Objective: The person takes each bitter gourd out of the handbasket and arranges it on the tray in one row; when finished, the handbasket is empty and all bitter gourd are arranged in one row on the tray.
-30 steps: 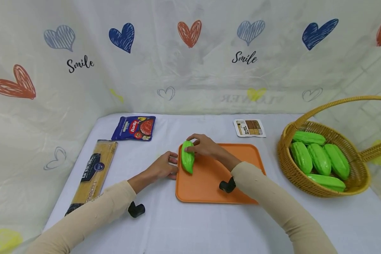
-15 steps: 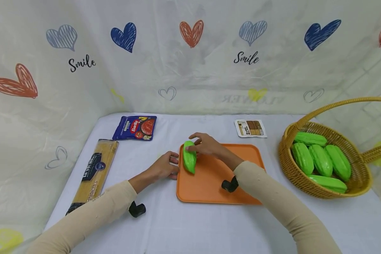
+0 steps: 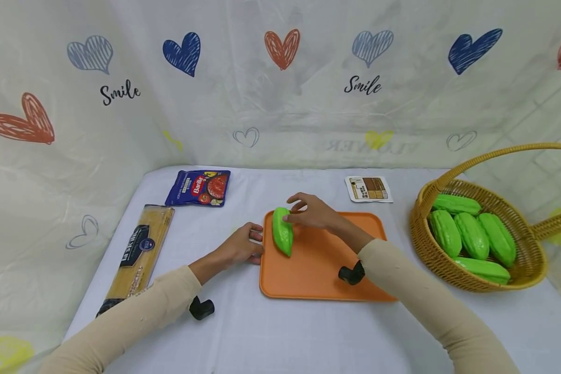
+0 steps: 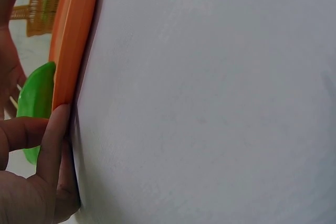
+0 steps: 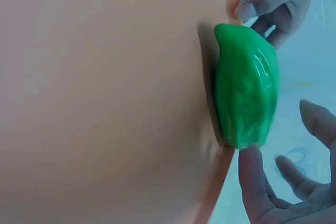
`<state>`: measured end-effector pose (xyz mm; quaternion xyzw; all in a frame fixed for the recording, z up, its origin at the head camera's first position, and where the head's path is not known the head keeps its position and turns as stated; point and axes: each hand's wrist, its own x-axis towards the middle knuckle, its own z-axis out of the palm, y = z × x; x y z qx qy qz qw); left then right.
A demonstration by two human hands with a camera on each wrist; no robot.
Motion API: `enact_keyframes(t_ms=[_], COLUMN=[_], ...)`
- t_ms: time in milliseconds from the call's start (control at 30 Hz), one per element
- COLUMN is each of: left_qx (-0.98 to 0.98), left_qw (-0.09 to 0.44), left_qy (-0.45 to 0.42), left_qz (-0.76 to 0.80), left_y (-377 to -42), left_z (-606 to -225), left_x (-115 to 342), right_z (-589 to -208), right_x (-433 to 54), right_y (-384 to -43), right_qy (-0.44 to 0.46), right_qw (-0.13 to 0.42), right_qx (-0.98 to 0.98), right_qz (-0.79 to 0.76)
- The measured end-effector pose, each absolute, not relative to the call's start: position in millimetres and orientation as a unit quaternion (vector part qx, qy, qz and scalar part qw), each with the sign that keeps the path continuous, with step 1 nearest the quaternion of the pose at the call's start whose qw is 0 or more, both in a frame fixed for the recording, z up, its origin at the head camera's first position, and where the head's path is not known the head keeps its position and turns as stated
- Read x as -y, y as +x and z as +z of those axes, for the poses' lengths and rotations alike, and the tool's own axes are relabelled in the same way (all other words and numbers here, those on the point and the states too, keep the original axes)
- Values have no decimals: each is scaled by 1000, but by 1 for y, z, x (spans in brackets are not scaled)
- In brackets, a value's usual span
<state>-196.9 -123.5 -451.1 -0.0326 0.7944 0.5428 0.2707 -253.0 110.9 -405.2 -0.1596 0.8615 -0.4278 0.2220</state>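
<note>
right grip (image 3: 312, 212) against nearward-tapering vegetable (image 3: 282, 234)

Six green gourds (image 3: 283, 236), one orange tray (image 3: 304, 278)

One gourd lies on the tray; the other five in sight are in one wicker basket (image 3: 421, 246) to the tray's right. Packaged food numbers three: one blue Barilla pouch (image 3: 198, 188) beyond the tray's far left corner, one long pasta pack (image 3: 135, 254) left of it, one small white-and-brown packet (image 3: 368, 189) behind it. At the tray are two hands: one left hand (image 3: 238, 245), one right hand (image 3: 312, 212). Black wrist cameras (image 3: 351, 274): two, one over the tray, one to its left.
</note>
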Motion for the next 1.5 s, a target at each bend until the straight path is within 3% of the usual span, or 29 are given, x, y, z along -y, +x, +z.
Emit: enact_keyframes(t_ms=[433, 1100, 1333, 1500], left_qx=[-794, -794, -790, -792], left_qw=[261, 251, 245, 242], left_qy=[-29, -38, -33, -35], left_qz=[548, 553, 561, 560], left_y=[-197, -193, -192, -193], left_z=[-453, -455, -454, -453], left_x=[121, 119, 118, 119], right_z=[-385, -377, -366, -362], right_x=[-156, -186, -204, -214], right_y=[-252, -224, -216, -209], right_qy=[-191, -263, -268, -275], right_qw=[234, 249, 232, 253], right_qx=[-845, -833, -842, -837], right_qz=[-441, -419, -407, -399])
